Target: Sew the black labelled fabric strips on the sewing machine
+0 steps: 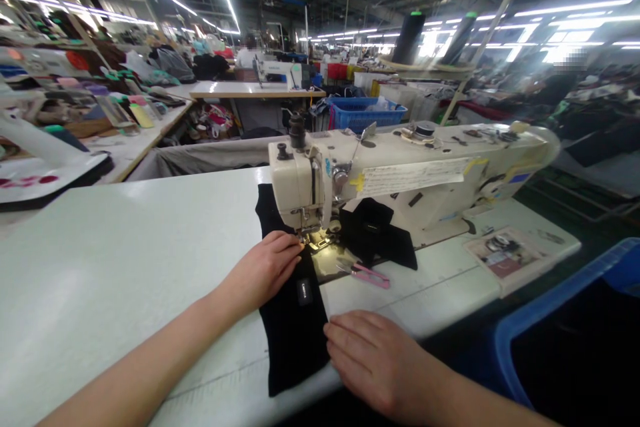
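A long black fabric piece [293, 340] with a small dark label [304, 292] lies on the sewing table, its upper part under the head of a cream sewing machine [295, 170]. My left hand [265, 270] is closed on the fabric, fingertips close to the lit presser foot [305, 237]; its thumb is hidden. At the fabric's right edge, near the table front, my right hand [377, 357] has its fingers together and pinches that edge. Pink-handled thread snips [370, 275] rest right of the needle plate. Beyond them is another black fabric piece [373, 230], folded and labelled.
A blue bin [505, 340] with dark contents stands at the lower right. A picture card [505, 250] lies on the table's right end. Behind the machine are a blue basket [365, 113] and another worktable [240, 90]. Thread cones [410, 40] rise at the back.
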Tool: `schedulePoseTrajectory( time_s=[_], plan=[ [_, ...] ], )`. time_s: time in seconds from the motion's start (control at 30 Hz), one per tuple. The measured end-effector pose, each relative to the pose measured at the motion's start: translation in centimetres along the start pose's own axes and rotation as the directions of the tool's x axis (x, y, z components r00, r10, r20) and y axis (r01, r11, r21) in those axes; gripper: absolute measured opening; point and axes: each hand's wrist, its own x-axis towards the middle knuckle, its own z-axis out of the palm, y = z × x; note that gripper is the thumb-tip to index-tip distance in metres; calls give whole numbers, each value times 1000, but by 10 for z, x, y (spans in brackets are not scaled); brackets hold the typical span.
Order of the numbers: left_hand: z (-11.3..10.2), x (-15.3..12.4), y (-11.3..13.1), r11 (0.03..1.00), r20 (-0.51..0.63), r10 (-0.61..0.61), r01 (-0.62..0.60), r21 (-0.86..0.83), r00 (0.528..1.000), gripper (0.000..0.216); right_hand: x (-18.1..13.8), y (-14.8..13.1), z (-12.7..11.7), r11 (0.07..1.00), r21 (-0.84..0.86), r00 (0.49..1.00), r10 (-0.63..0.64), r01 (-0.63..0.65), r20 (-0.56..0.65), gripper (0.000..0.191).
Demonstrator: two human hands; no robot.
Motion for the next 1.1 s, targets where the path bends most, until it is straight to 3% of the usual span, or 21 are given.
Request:
schedulePoseTrajectory(
  time_s=[0.6, 0.77, 1.1],
  plan=[
    [-5, -5, 0, 998, 60, -39, 36, 55, 997, 32, 2, -1, -2, 998, 39, 999, 46, -45, -3, 18],
    [-8, -7, 1, 997, 86, -52, 46, 65, 995, 34, 6, -2, -7, 986, 122, 993, 107, -113, 54, 16],
    [-8, -3, -8, 997, 95, -38, 31, 78, 995, 34, 7, 2, -6, 985, 121, 991, 111, -120, 80, 20]
  ],
)
